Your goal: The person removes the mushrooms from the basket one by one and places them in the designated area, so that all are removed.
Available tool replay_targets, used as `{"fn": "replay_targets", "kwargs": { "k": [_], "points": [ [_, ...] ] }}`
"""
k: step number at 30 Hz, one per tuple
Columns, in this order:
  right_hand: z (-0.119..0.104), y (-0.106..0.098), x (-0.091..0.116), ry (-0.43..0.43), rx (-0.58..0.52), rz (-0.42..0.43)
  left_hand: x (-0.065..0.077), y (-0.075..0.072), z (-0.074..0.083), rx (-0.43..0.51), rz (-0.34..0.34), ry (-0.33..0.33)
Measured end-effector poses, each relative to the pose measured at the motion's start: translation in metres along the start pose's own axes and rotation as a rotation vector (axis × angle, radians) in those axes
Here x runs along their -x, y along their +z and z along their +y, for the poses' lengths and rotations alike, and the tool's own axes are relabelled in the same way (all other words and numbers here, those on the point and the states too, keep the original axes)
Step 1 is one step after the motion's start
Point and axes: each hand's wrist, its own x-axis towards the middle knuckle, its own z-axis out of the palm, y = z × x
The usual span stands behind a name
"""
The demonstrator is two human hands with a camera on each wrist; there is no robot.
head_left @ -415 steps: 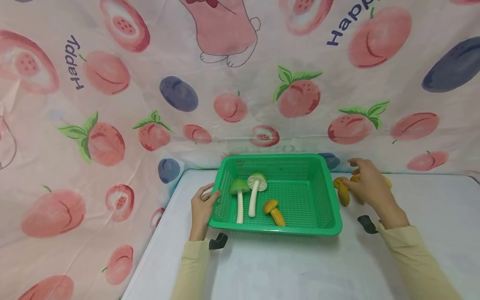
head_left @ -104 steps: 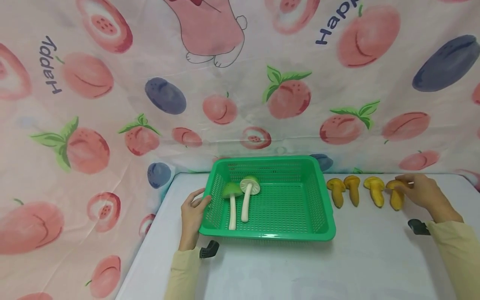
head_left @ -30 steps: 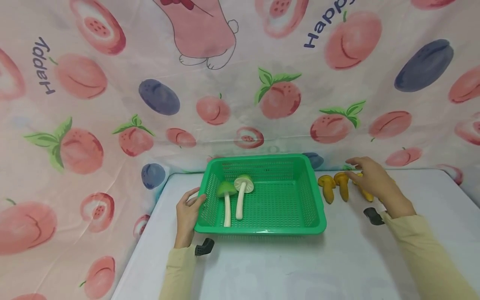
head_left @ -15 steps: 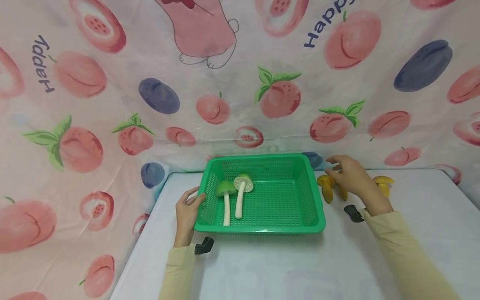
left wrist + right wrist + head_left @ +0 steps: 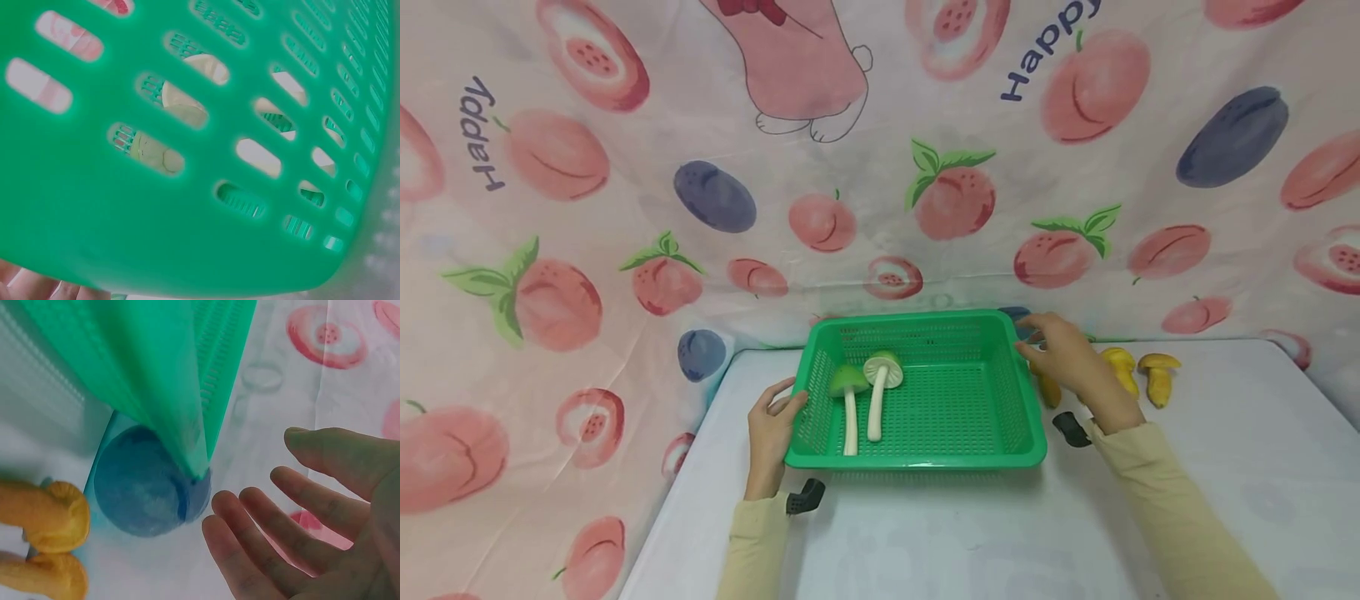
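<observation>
My left hand point(image 5: 772, 429) grips the left side of a green plastic basket point(image 5: 917, 460), its thumb at the rim. In the left wrist view its fingers point(image 5: 37, 286) show by the basket's edge. Two green-capped mushrooms point(image 5: 848, 408) with white stems lie in the left part of the basket. My right hand point(image 5: 1063, 354) hovers by the basket's back right corner. In the right wrist view its fingers are spread and hold nothing. Yellow mushrooms point(image 5: 1159, 382) stand in a row right of the basket, one yellow mushroom point(image 5: 1049, 390) partly behind the right hand.
A white-covered table point(image 5: 925, 542) carries everything. Behind it and along the left hangs a fruit-print cloth point(image 5: 865, 167). Black wrist cameras point(image 5: 806, 497) sit below both hands.
The yellow mushroom once in the basket is out; the row's right end gained one, with the right hand at it 3.5 s ago. That hand then moved left to the basket. The left hand stayed.
</observation>
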Motion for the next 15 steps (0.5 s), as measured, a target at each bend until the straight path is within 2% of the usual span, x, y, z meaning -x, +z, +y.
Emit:
{"fn": "replay_targets", "kwargs": {
  "k": [8,15],
  "points": [
    [-0.009,0.014,-0.005,-0.068,-0.016,0.032,0.001,-0.001,0.001,0.015,0.005,-0.003],
    [-0.018,0.025,-0.007,-0.054,-0.036,0.003,0.002,-0.001,-0.001,0.025,-0.006,0.005]
  ]
}}
